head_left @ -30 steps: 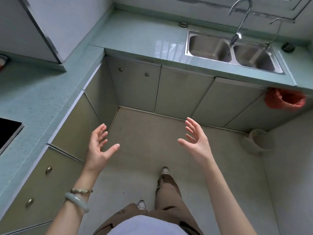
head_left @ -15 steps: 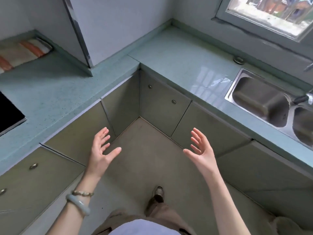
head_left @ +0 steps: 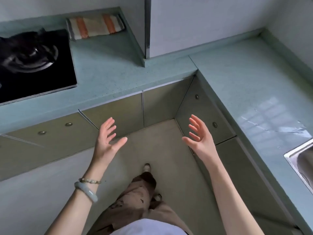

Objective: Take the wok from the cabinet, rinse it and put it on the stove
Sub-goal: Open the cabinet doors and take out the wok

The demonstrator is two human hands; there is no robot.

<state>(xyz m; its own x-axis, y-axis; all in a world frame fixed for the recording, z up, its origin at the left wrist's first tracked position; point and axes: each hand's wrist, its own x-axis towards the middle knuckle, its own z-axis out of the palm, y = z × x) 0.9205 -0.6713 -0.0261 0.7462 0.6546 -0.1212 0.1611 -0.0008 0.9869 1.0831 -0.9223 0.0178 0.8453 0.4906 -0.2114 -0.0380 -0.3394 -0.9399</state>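
Observation:
No wok shows anywhere in view. My left hand (head_left: 106,141) and my right hand (head_left: 199,139) are both raised in front of me over the floor, palms facing each other, fingers spread and holding nothing. Beyond them run the closed lower cabinet doors (head_left: 55,133) with small round knobs, meeting in a corner. The black glass stove (head_left: 33,65) with its burner ring sits in the counter at the upper left. A corner of the steel sink (head_left: 303,160) shows at the right edge.
A striped orange and white cloth (head_left: 96,26) lies on the pale green counter (head_left: 110,72) behind the stove. A wall column (head_left: 147,28) stands at the counter's inner corner. My legs and one shoe (head_left: 147,167) are on the tiled floor below.
The view has swung left: the sink slid off to the right edge and the stove and striped cloth came into view. Both hands kept the same raised, open pose.

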